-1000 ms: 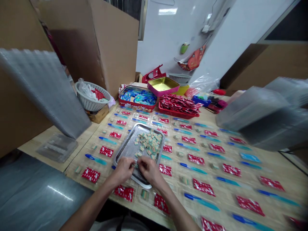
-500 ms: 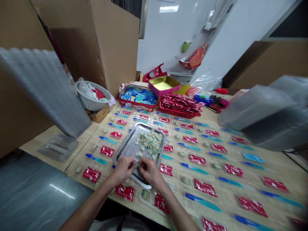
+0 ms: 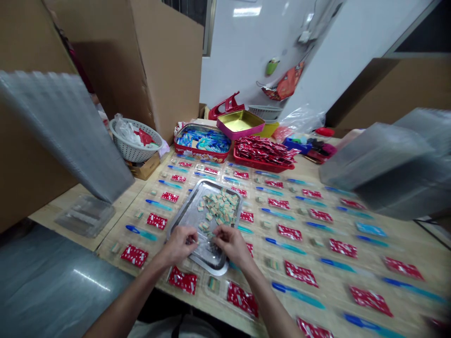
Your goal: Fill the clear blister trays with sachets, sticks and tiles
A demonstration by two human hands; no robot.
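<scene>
Over the near half of a metal tray (image 3: pixel 186 213), both my hands are held a little apart with fingers pinched. My left hand (image 3: pixel 182 243) is closed at the tray's left side; whatever is between its fingertips is too small to make out. At the fingertips of my right hand (image 3: pixel 230 241) shows a small greenish striped block (image 3: pixel 210 235). A loose heap of similar small pale-and-green blocks (image 3: pixel 220 206) fills the tray's far right part. Around the tray lie clear plastic packs, with red dotted packets (image 3: pixel 183 280) and blue plastic knives (image 3: pixel 141 232) in them.
Behind the tray stand a tin of blue packets (image 3: pixel 204 141), a red tray of red packets (image 3: pixel 264 155) and a pink tin (image 3: pixel 240 123). A grey basket (image 3: pixel 136 141) is at left. Stacked clear plastic trays rise at left (image 3: pixel 66 131) and right (image 3: pixel 384 164).
My hands were together at the fingertips over the tray. They have moved apart, the right one rightward and slightly up, the left one slightly left.
</scene>
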